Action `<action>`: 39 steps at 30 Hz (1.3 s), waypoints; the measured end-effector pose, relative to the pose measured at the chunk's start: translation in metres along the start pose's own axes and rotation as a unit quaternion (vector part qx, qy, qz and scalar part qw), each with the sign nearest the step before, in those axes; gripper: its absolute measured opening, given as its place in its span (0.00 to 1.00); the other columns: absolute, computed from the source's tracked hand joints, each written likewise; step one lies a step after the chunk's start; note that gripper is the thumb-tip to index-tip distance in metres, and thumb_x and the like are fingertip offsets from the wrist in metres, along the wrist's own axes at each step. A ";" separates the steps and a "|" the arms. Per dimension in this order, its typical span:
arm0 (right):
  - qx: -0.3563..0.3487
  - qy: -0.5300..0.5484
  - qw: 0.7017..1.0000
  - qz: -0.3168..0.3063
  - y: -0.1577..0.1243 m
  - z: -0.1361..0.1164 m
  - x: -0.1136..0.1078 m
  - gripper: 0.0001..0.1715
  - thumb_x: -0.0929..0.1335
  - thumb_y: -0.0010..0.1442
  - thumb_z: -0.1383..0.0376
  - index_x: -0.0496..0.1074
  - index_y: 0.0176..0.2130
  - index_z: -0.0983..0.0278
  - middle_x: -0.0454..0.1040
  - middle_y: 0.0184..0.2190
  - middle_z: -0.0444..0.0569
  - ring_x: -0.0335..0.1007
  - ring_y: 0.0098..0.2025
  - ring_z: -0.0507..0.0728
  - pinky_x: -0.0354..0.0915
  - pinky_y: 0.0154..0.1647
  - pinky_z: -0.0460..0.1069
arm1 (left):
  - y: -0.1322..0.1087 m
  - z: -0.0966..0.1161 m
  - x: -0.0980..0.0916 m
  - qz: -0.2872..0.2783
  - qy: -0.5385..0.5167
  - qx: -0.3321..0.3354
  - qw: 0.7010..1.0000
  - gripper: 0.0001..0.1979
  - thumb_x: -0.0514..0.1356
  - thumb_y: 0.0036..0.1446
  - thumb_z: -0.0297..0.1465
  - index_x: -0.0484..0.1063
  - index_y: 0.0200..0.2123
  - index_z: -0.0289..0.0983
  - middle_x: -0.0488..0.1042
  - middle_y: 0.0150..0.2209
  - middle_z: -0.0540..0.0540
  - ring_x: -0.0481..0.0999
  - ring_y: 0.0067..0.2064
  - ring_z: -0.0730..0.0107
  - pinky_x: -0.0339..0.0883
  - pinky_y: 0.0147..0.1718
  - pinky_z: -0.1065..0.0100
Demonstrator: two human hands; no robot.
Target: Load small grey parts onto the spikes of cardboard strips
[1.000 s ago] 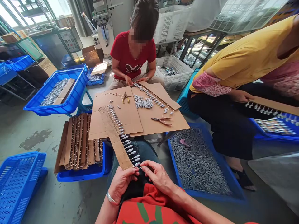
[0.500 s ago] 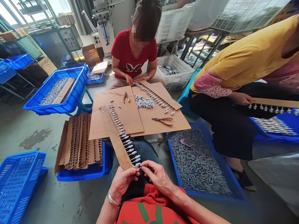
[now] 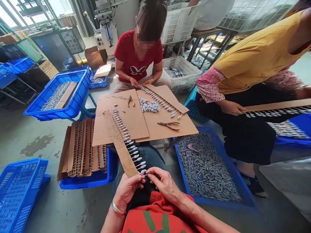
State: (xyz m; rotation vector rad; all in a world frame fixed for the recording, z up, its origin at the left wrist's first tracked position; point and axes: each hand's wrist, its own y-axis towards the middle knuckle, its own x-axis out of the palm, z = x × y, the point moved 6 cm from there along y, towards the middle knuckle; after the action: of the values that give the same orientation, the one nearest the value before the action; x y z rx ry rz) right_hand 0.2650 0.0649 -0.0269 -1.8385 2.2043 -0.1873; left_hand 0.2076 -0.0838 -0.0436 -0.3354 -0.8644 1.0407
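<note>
A long cardboard strip (image 3: 119, 142) runs from my lap up onto a cardboard work sheet (image 3: 136, 119). A row of small silver pieces on thin wires (image 3: 132, 149) sticks out of its right edge. My left hand (image 3: 126, 189) is closed on the strip's near end, thumb on top. My right hand (image 3: 164, 184) pinches a thin wire at the last silver piece, right beside the left thumb.
Two pliers (image 3: 168, 124) and a heap of silver pieces (image 3: 148, 106) lie on the sheet. A blue crate of silver pieces (image 3: 206, 168) stands at right, a crate of filled strips (image 3: 82, 149) at left. A person in red sits opposite; a person in yellow holds another strip (image 3: 274, 106).
My hands have stayed put at the strip's end. The person in yellow has swung their strip leftward and shifted their arm.
</note>
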 end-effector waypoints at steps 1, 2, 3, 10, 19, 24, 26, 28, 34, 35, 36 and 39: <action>0.001 0.000 1.000 0.000 0.000 0.000 0.000 0.15 0.65 0.64 0.56 0.75 0.40 0.63 0.78 0.37 0.50 0.73 0.30 0.55 0.67 0.24 0.45 | 0.000 0.000 0.000 0.000 -0.001 0.000 1.000 0.12 0.74 0.43 0.27 0.81 0.33 0.28 0.80 0.32 0.42 0.78 0.31 0.68 0.70 0.26 0.73; 0.001 0.000 1.000 0.000 0.000 0.000 0.000 0.15 0.65 0.64 0.56 0.75 0.40 0.63 0.78 0.37 0.50 0.73 0.30 0.55 0.67 0.25 0.46 | 0.000 0.000 0.000 0.000 -0.001 0.000 1.000 0.13 0.74 0.43 0.27 0.81 0.34 0.27 0.80 0.31 0.42 0.78 0.31 0.68 0.70 0.26 0.73; 0.000 0.000 1.000 0.000 0.000 0.000 0.000 0.15 0.65 0.64 0.56 0.76 0.41 0.63 0.78 0.37 0.50 0.74 0.31 0.55 0.67 0.25 0.46 | 0.001 -0.001 -0.001 0.000 -0.001 0.000 1.000 0.13 0.74 0.43 0.27 0.81 0.34 0.27 0.80 0.31 0.42 0.78 0.31 0.68 0.70 0.26 0.73; -0.013 0.001 1.000 0.001 0.000 -0.003 0.000 0.14 0.65 0.64 0.57 0.76 0.40 0.63 0.79 0.37 0.48 0.74 0.32 0.55 0.69 0.31 0.47 | 0.001 -0.001 -0.002 -0.001 0.001 0.003 1.000 0.12 0.74 0.44 0.27 0.81 0.34 0.27 0.80 0.32 0.41 0.78 0.31 0.68 0.71 0.25 0.73; 0.009 0.017 1.000 -0.019 0.002 -0.005 0.006 0.14 0.66 0.63 0.57 0.78 0.39 0.62 0.79 0.35 0.48 0.74 0.33 0.55 0.68 0.31 0.46 | 0.002 0.000 -0.002 -0.002 -0.004 0.001 1.000 0.13 0.74 0.44 0.26 0.80 0.34 0.28 0.79 0.31 0.43 0.76 0.30 0.70 0.71 0.26 0.72; 0.039 0.048 0.998 -0.017 0.001 -0.001 0.009 0.15 0.67 0.61 0.54 0.75 0.39 0.63 0.78 0.31 0.47 0.74 0.33 0.56 0.68 0.27 0.45 | 0.001 0.001 -0.003 -0.008 -0.002 -0.001 1.000 0.13 0.74 0.44 0.27 0.80 0.35 0.29 0.78 0.30 0.44 0.76 0.30 0.70 0.70 0.27 0.72; 0.043 0.067 0.997 -0.016 0.001 0.001 0.008 0.15 0.69 0.60 0.54 0.73 0.39 0.63 0.76 0.29 0.45 0.73 0.31 0.55 0.69 0.27 0.46 | 0.000 0.002 -0.003 -0.010 0.003 0.001 1.000 0.14 0.74 0.44 0.27 0.79 0.35 0.30 0.78 0.31 0.44 0.76 0.31 0.69 0.70 0.27 0.72; 0.043 0.081 0.996 -0.020 0.002 0.002 0.008 0.15 0.69 0.59 0.54 0.73 0.39 0.63 0.76 0.28 0.45 0.73 0.30 0.54 0.69 0.27 0.45 | -0.001 0.003 -0.001 -0.019 0.015 0.005 1.000 0.14 0.74 0.43 0.27 0.79 0.35 0.30 0.77 0.31 0.45 0.75 0.31 0.68 0.70 0.27 0.71; 0.056 0.121 0.991 -0.008 0.001 0.007 0.012 0.19 0.71 0.57 0.50 0.74 0.34 0.64 0.74 0.27 0.44 0.73 0.30 0.54 0.69 0.27 0.45 | 0.000 0.005 -0.002 0.010 0.054 0.043 0.998 0.11 0.72 0.41 0.27 0.75 0.28 0.32 0.72 0.22 0.51 0.67 0.22 0.76 0.62 0.22 0.72; 0.058 0.131 0.990 -0.003 0.000 0.008 0.013 0.20 0.72 0.57 0.49 0.74 0.33 0.64 0.74 0.26 0.44 0.73 0.30 0.54 0.69 0.28 0.45 | 0.000 0.004 -0.003 0.018 0.056 0.046 0.997 0.10 0.71 0.41 0.27 0.75 0.28 0.32 0.72 0.21 0.51 0.66 0.21 0.76 0.60 0.21 0.72; 0.060 0.140 0.988 0.001 0.000 0.009 0.014 0.21 0.72 0.56 0.48 0.74 0.32 0.65 0.75 0.26 0.44 0.73 0.30 0.54 0.70 0.29 0.45 | 0.001 0.002 -0.004 0.024 0.058 0.047 0.997 0.10 0.71 0.41 0.27 0.74 0.27 0.32 0.71 0.21 0.51 0.66 0.21 0.76 0.60 0.21 0.72; 0.063 0.155 0.986 0.007 -0.001 0.012 0.017 0.23 0.73 0.54 0.47 0.75 0.32 0.65 0.75 0.26 0.45 0.73 0.30 0.54 0.70 0.31 0.47 | 0.002 0.000 -0.006 0.032 0.065 0.051 0.996 0.07 0.69 0.41 0.26 0.73 0.25 0.33 0.69 0.19 0.52 0.65 0.20 0.76 0.58 0.20 0.73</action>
State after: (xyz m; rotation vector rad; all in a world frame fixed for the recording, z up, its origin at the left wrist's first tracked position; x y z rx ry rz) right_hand 0.2661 0.0485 -0.0404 -1.8266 2.3400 -0.6348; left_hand 0.2056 -0.0877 -0.0475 -0.3416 -0.6845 1.1062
